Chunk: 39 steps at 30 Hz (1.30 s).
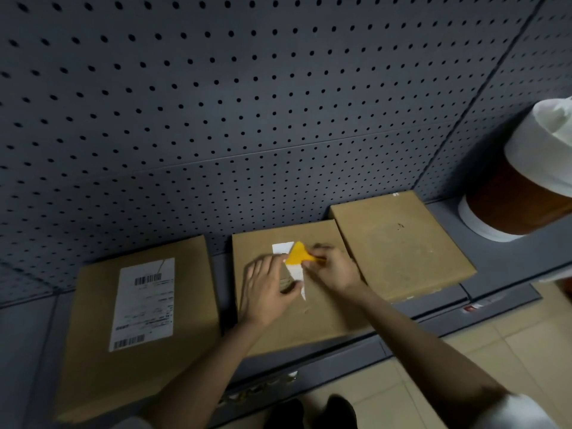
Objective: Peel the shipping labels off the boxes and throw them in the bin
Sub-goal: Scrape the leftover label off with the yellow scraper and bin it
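On the middle box (pixel 309 308), right hand (pixel 332 269) pinches a yellow scraper (pixel 297 252) against the half-lifted label (pixel 294 267), left hand (pixel 267 289) spread flat beside it; risk: steep blade gouges cardboard or tears label, leaving scraps; bin (pixel 526 181) stands well right.

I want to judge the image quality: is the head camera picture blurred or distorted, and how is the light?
Head view: dim, even light with no glare; both hands, left and right, and the yellow scraper are motion-blurred. Wide-angle distortion bends the pegboard seams. Print on the left box's shipping label is too soft to read.
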### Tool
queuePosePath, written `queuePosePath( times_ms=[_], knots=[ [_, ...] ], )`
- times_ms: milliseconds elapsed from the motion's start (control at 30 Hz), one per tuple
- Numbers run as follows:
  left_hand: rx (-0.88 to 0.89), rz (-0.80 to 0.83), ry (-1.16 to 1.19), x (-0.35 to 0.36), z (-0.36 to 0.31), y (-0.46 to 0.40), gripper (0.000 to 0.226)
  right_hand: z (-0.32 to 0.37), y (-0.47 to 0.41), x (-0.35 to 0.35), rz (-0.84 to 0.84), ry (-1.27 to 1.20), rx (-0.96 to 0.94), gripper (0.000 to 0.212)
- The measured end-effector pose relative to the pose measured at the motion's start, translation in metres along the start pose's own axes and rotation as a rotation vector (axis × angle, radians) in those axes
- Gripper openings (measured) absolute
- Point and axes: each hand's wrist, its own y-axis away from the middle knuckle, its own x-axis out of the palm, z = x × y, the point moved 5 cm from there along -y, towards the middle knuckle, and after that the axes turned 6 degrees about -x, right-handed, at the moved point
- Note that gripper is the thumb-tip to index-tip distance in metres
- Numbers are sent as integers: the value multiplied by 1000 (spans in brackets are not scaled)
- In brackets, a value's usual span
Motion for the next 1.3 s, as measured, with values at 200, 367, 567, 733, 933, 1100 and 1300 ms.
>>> queuePosePath(
  times_ms=[200, 367, 567, 733, 933, 1100, 1300],
  knots=[
    [106, 21, -91, 3, -4, 1, 39, -27, 4, -29, 6, 114, 50, 46],
    [193, 46, -158, 6, -7, 3, 32, -25, 11, -23, -9, 157, 38, 45],
    [253, 186, -115, 2, -3, -20, 29, -26, 10, -23, 14, 181, 27, 47],
    [211, 251, -58, 7, -7, -31, 8, -29, 10, -21, 23, 213, 19, 47],
    [231, 227, -124, 13, -14, -32, 5, -30, 10, -19, 13, 233, -16, 46],
    [273, 247, -125, 13, -18, -32, 13, -29, 10, -19, 6, 233, -30, 45],
    [289, 333, -23, 12, -6, -37, 23, -29, 10, -20, -6, 228, -36, 45]
  ],
)
